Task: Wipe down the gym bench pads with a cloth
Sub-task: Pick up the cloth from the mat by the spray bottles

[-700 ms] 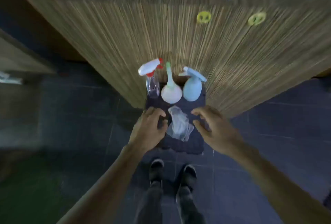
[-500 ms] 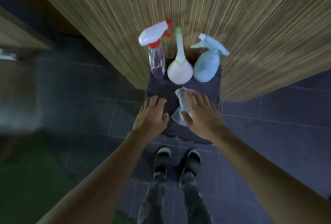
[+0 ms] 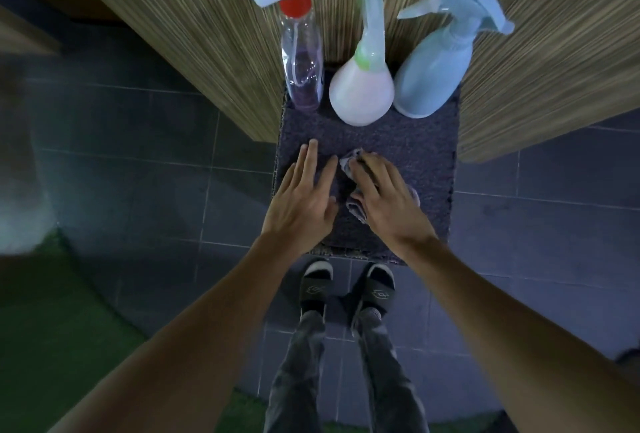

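With our right hand point(image 3: 384, 200) closing its fingers on the cloth point(image 3: 356, 207) lying on the dark mat point(image 3: 415, 155) and our left hand point(image 3: 304, 197) flat and open beside it, a hasty lift could knock over the spray bottles point(image 3: 433, 76) just beyond.

Both forearms bare from wrist up to frame edge — no sleeves in view, no watch, bands or rings on the left hand point(image 3: 302, 202) or the right hand point(image 3: 388, 202). Legs in dark grey trousers point(image 3: 304, 360), fabric looks mottled or washed, creased near the ankle. Feet in black slide sandals point(image 3: 377, 289) — wide strap over each foot, pale outlined geometric logo on each strap, pale toe area showing past the strap front. Upper body out of view.
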`<state>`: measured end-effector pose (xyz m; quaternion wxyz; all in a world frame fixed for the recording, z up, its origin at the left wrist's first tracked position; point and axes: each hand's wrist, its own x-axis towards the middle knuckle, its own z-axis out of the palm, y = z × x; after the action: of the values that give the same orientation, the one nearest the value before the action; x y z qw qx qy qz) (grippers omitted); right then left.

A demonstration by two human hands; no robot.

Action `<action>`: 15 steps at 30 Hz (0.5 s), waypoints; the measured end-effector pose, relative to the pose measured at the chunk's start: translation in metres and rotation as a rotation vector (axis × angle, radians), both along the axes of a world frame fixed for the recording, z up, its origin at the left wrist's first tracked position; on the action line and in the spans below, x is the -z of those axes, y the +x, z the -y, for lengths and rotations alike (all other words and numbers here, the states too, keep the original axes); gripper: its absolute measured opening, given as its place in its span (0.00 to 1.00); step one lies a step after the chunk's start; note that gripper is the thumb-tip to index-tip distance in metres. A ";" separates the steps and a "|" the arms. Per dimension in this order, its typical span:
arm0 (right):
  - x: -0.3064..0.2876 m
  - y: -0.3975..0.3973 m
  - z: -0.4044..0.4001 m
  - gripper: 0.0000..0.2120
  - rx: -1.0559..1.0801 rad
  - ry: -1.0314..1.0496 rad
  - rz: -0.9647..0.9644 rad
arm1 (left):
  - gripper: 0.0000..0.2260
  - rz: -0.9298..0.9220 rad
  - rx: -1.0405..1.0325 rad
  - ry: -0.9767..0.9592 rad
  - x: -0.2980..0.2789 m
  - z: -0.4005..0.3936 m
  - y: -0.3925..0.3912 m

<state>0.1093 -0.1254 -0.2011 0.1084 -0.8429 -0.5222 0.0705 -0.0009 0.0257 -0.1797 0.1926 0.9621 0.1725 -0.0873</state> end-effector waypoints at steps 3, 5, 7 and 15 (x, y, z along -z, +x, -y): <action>-0.006 0.004 -0.001 0.27 -0.016 0.058 -0.009 | 0.28 -0.040 0.021 0.005 -0.010 -0.004 0.004; -0.015 0.008 -0.003 0.31 0.008 0.085 -0.060 | 0.27 -0.070 0.035 0.024 -0.023 -0.006 0.008; -0.027 0.011 -0.001 0.32 0.061 0.082 -0.122 | 0.24 -0.092 0.051 0.042 -0.040 -0.005 0.013; -0.130 0.016 0.028 0.18 0.142 0.202 -0.101 | 0.17 -0.072 0.202 0.103 -0.125 0.013 0.030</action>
<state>0.1256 -0.1530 -0.0716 0.2236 -0.8579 -0.4597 0.0522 0.0296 0.0130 -0.0549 0.1269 0.9794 0.0858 -0.1316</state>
